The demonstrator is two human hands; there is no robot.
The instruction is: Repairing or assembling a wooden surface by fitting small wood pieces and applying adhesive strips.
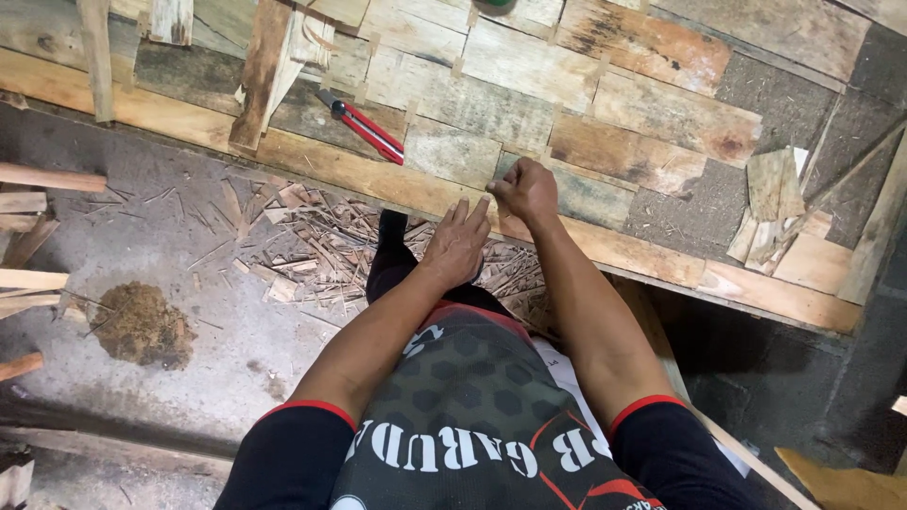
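Note:
A bench top of patchwork wood pieces (529, 113) runs across the upper half of the view, with a long plank (359, 170) as its near edge. My right hand (525, 191) is closed, pinching at the edge plank near small wood wedges stuck between the pieces; what it pinches is too small to tell. My left hand (457, 244) lies just below the bench edge with its fingers stretched out, fingertips touching the plank. A red utility knife (368, 130) lies on the bench, up and left of both hands.
Wood shavings and splinters (321, 246) litter the concrete floor under the bench edge. A sawdust heap (142, 326) lies at the left. Loose sticks (38, 198) poke in from the left edge. Offcuts (770, 203) are stacked at the bench's right.

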